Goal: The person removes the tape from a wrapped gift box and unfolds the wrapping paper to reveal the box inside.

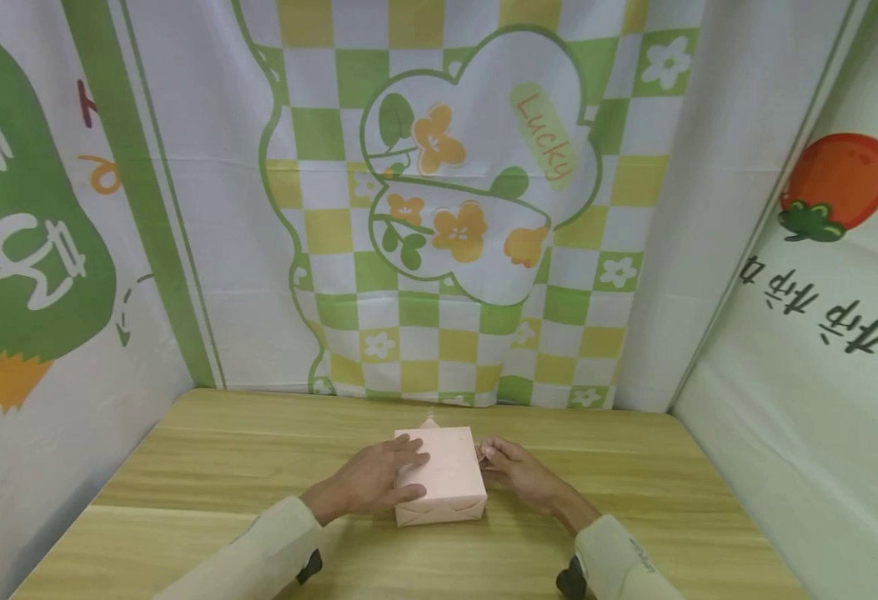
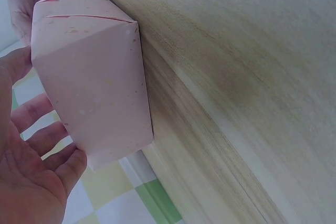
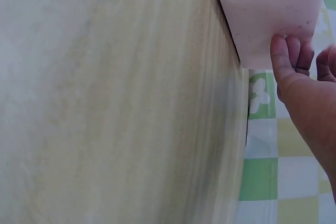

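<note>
A small box (image 1: 444, 467) wrapped in speckled pink paper lies on the wooden table, its near end folded into creased flaps. My left hand (image 1: 378, 477) rests on the box's top at the left, fingers spread and thumb near the front edge. Close against the right side is my right hand (image 1: 517, 471), its fingers bent. The right wrist view shows the thumb and fingertips of that hand (image 3: 296, 69) at the paper's side face; whether they pinch anything, I cannot tell. Behind the box, a pointed pink flap (image 1: 429, 424) rises, with a thin clear strip (image 1: 431, 412) above it.
The wooden table (image 1: 273, 442) extends around the box on all sides. Its back edge meets a hanging cloth (image 1: 439, 350) with green and yellow checks. Printed white cloths (image 1: 806, 400) close in the left and right sides.
</note>
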{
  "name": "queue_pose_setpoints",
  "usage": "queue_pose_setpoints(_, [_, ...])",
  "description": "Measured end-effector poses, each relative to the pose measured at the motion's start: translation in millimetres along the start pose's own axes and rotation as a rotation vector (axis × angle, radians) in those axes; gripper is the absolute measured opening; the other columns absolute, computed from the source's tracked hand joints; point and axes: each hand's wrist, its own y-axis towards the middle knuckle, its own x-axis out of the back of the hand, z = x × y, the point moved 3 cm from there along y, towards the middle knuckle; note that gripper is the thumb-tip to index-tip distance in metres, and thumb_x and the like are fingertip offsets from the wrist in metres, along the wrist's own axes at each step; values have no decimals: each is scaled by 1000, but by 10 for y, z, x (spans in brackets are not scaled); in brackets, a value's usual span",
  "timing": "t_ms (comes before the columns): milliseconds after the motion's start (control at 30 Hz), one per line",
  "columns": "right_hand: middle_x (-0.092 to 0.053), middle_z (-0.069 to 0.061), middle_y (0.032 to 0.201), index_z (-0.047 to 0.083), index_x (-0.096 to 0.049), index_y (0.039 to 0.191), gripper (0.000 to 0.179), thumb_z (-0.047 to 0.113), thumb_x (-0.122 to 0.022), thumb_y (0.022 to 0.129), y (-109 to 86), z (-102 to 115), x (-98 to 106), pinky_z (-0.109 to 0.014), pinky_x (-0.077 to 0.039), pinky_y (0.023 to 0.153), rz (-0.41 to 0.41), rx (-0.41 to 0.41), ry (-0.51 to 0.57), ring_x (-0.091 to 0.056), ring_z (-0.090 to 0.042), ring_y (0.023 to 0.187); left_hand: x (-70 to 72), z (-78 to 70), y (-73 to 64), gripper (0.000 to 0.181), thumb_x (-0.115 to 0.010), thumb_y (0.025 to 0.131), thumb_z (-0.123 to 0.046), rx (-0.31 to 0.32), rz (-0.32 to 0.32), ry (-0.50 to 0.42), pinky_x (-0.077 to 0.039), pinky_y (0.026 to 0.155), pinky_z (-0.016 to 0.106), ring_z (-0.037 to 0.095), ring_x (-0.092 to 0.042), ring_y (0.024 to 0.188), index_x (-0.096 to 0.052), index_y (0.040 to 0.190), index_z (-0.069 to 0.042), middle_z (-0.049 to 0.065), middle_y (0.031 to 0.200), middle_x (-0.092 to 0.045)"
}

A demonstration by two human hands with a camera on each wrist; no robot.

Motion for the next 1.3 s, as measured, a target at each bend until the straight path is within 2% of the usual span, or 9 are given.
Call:
queue_pose_setpoints(300, [-53, -2, 116, -3, -43, 119, 39, 35, -38, 107, -12, -108, 49, -29, -48, 105, 12, -17, 116, -54, -17, 115, -8, 1, 19, 52, -58, 97, -44, 5, 7, -24, -45, 108, 51, 39, -50, 133, -62, 131, -5, 18, 140, -57])
queue_pose_setpoints(533, [-54, 0, 118, 2, -43, 120, 35, 34, -39, 107, -35, -147, 70, -29, -48, 104, -6, -29, 151, -55, -15, 116, -3, -2, 22, 51, -58, 97, -43, 5, 9, -43, -45, 108, 52, 41, -49, 134, -62, 132, -5, 19, 141, -56])
queue_pose_setpoints(767, [-59, 1, 111, 6, -48, 115, 22, 25, -47, 105, -34, -84, 90, -32, -49, 101, -105, -1, 176, -59, -12, 107, -7, -9, 27, 51, -59, 96, -43, -26, -18, -27, -48, 105, 52, 42, -53, 130, -64, 129, -4, 20, 138, -59])
queue_pose_setpoints(867, [-56, -1, 112, 2, -45, 121, 27, 23, -50, 103, -26, -51, 110, -35, -51, 101, -175, 18, 172, -59, -14, 105, -13, -5, 26, 52, -58, 96, -44, -26, -17, -13, -47, 105, 51, 40, -53, 130, -64, 129, -4, 19, 138, -59])
queue_pose_setpoints(1000, [-50, -14, 128, -2, -36, 139, 48, 19, -54, 101, -27, -16, 112, -42, -47, 107, -214, -14, 93, -56, -21, 115, -19, -4, 22, 53, -57, 96, -46, -20, -10, 0, -47, 106, 51, 39, -53, 131, -64, 130, -5, 19, 138, -58])
queue_pose_setpoints(1067, [-44, -21, 141, 0, -31, 148, 59, 18, -58, 99, -34, 4, 79, -47, -43, 110, -176, -35, 10, -52, -29, 125, -17, -2, 18, 53, -58, 96, -46, -13, -12, 1, -47, 106, 51, 39, -53, 131, -64, 129, -5, 19, 138, -58])
queue_pose_setpoints(1167, [-40, -24, 150, 6, -27, 154, 72, 18, -65, 95, -41, 14, 9, -52, -38, 113, -94, -52, -102, -45, -39, 134, -15, -4, 6, 52, -59, 95, -45, 2, -17, 2, -47, 106, 51, 39, -53, 131, -64, 129, -6, 19, 139, -58])
queue_pose_setpoints(1300, [-33, -23, 157, 7, -19, 157, 82, 17, -68, 93, -44, 12, -60, -54, -35, 115, -22, -32, -157, -38, -44, 140, -12, -15, -13, 51, -59, 95, -45, 27, -13, 3, -46, 107, 51, 37, -52, 132, -63, 130, -8, 18, 141, -57])
